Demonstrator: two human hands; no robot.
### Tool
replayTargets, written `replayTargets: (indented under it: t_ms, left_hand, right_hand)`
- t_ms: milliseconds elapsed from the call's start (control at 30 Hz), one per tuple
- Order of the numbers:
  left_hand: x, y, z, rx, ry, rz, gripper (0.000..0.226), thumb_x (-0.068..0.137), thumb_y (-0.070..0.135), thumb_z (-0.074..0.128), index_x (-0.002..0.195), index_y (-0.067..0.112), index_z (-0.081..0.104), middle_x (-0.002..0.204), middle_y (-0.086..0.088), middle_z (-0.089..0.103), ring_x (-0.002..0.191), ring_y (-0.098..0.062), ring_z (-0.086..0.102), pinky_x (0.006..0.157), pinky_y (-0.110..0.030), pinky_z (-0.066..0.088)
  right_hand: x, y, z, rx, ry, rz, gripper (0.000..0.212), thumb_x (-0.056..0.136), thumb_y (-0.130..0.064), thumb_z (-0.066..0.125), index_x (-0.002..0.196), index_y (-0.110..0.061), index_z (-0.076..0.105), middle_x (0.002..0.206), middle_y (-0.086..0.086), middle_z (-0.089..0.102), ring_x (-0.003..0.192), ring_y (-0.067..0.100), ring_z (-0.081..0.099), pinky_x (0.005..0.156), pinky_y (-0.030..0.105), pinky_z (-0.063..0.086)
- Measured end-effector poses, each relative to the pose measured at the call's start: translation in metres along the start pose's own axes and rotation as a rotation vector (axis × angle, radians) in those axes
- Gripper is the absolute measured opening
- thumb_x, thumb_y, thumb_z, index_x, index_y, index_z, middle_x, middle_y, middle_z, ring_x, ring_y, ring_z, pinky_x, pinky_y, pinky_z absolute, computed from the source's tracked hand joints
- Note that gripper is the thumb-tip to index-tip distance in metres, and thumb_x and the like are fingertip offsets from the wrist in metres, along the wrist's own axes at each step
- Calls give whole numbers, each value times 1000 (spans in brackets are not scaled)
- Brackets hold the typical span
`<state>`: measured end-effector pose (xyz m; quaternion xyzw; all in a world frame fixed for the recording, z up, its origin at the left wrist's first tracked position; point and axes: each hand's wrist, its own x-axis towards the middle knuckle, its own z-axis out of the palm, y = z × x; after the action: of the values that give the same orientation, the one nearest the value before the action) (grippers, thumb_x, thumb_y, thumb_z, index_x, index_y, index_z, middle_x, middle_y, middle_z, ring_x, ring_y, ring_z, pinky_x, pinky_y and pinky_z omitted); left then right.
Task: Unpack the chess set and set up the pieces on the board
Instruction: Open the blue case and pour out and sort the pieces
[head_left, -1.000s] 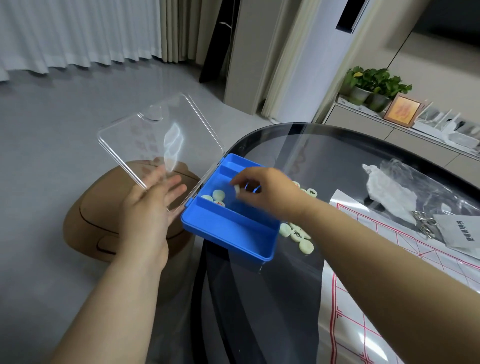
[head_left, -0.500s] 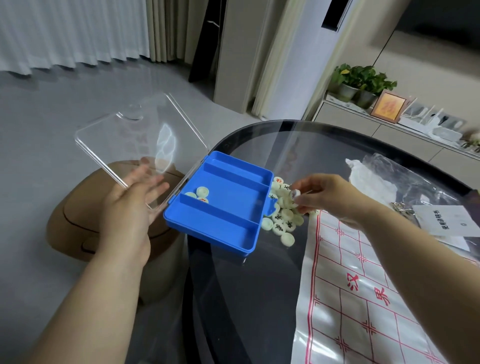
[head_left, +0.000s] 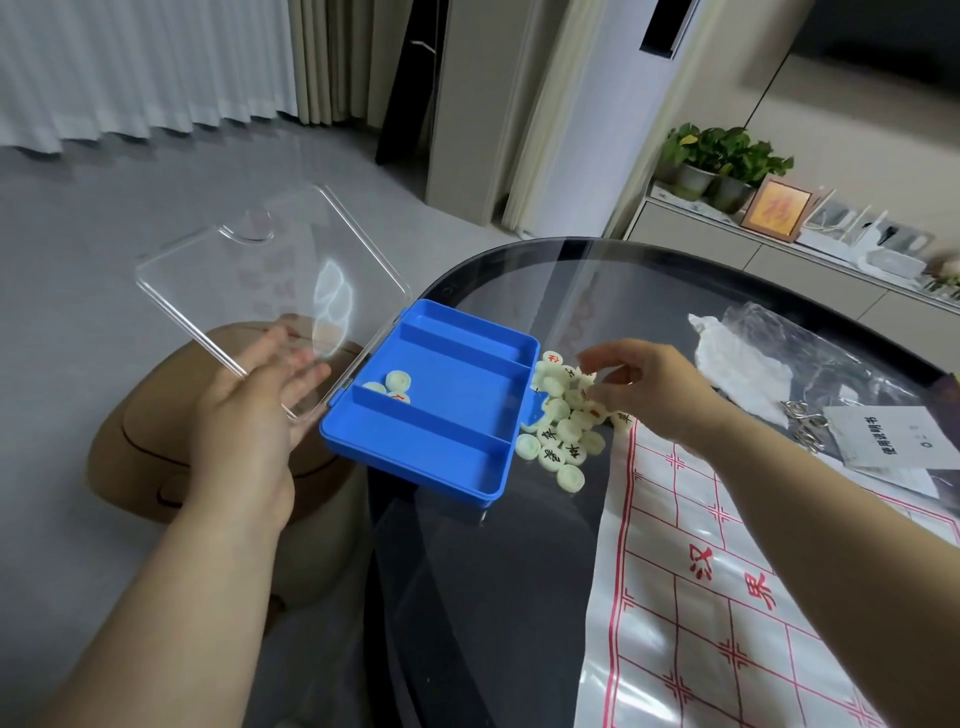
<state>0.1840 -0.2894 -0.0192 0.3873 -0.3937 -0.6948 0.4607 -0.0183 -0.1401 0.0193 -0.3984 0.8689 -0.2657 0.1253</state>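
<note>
Hands are given separate jobs. The left hand (head_left: 260, 410) is laid flat, fingers straight, under the clear lid (head_left: 249, 291), which is swung open past the desk (head_left: 493, 597) edge and over a brown stool (head_left: 135, 441). The lid is judged to be propped this way so that the blue box (head_left: 441, 457) is kept steady and wide open at the desk edge. The right hand (head_left: 649, 384) is held over the pile (head_left: 563, 421) of pale pieces just beside the box's far end, fingers curled down onto it; whether a piece is pinched cannot be told. The pile is heaped between the box and the corner of the board (head_left: 701, 597), so a short reach is left for the setting-up. Three pieces (head_left: 392, 387) are seen in the box's middle compartment, at the hinge end; the other two compartments are bare. A bag (head_left: 779, 343) and a leaflet (head_left: 883, 436) are set beyond the board.

A second ago the right hand was inside the middle compartment, closed on a piece; half a second ago that piece was being carried at the pile's edge; now the hand has been brought lower over the pile. The left hand has been kept under the lid throughout, and the three pieces in the box have not been moved
</note>
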Motion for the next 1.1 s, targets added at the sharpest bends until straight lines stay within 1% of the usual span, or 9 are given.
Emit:
replayTargets:
  t_ms: [133, 233, 300, 367, 467, 567, 733, 933, 1100]
  left_hand:
    - [0, 0, -2, -2, -4, -5, 25, 92, 7, 39, 107, 22, 53, 88, 6, 61, 88, -10, 61, 72, -24, 48]
    - [0, 0, -2, -15, -12, -16, 23, 92, 7, 39, 104, 22, 51, 88, 5, 61, 86, -9, 61, 67, -22, 47]
    - [-1, 0, -2, -21, -21, -21, 23, 92, 6, 39, 104, 21, 51, 89, 5, 62, 85, -8, 61, 66, -22, 47]
    - [-1, 1, -2, -28, -23, -23, 23, 92, 6, 40, 104, 22, 52, 90, 4, 61, 85, -8, 61, 65, -21, 46]
    - [-1, 0, -2, -23, -23, -6, 23, 93, 6, 38, 104, 21, 52, 90, 4, 61, 84, -7, 60, 63, -20, 46]
    - [0, 0, -2, -22, -22, 4, 25, 93, 5, 37, 104, 21, 53, 87, 4, 61, 81, -5, 60, 61, -19, 45]
    - [4, 0, -3, -37, -18, -12, 25, 93, 6, 38, 102, 22, 55, 84, 5, 62, 79, -5, 61, 58, -18, 46]
    - [5, 1, -5, -58, -34, -31, 27, 93, 5, 37, 104, 21, 55, 86, 4, 63, 82, -7, 62, 53, -13, 50]
    - [4, 2, -5, -90, -22, -52, 23, 93, 6, 39, 94, 23, 55, 87, 3, 62, 80, -8, 61, 59, -19, 47]
  right_hand:
    - [2, -6, -5, 6, 110, -58, 29, 85, 3, 56, 111, -7, 62, 99, -2, 57, 85, 9, 54, 65, 6, 44]
    - [6, -26, -1, 20, 92, -146, 26, 84, 3, 56, 106, -8, 65, 90, -5, 58, 67, -6, 55, 59, -4, 40]
    - [9, -46, 9, -14, -24, -223, 23, 84, -2, 58, 103, -12, 66, 85, -8, 59, 60, -8, 54, 56, -1, 41]
    - [11, -67, 25, -109, -165, -285, 25, 86, -8, 58, 109, -16, 64, 87, -11, 59, 68, 0, 53, 59, 8, 40]
    - [19, -90, 52, -306, -320, -388, 36, 87, -16, 57, 122, -21, 55, 121, -5, 55, 96, 12, 52, 79, 17, 36]
    - [28, -100, 66, -333, -389, -397, 41, 87, -22, 56, 128, -19, 50, 128, 0, 50, 93, 12, 46, 75, 14, 32]
    - [33, -105, 75, -322, -372, -381, 29, 86, -16, 55, 115, -11, 58, 121, 6, 51, 100, 22, 51, 87, 29, 44]
    - [35, -100, 82, -423, -272, -315, 21, 85, -13, 52, 105, -11, 56, 119, 4, 46, 90, 23, 51, 70, 26, 34]
    - [32, -98, 85, -431, -262, -276, 22, 85, -14, 52, 106, -7, 51, 118, 8, 44, 83, 23, 46, 71, 30, 37]
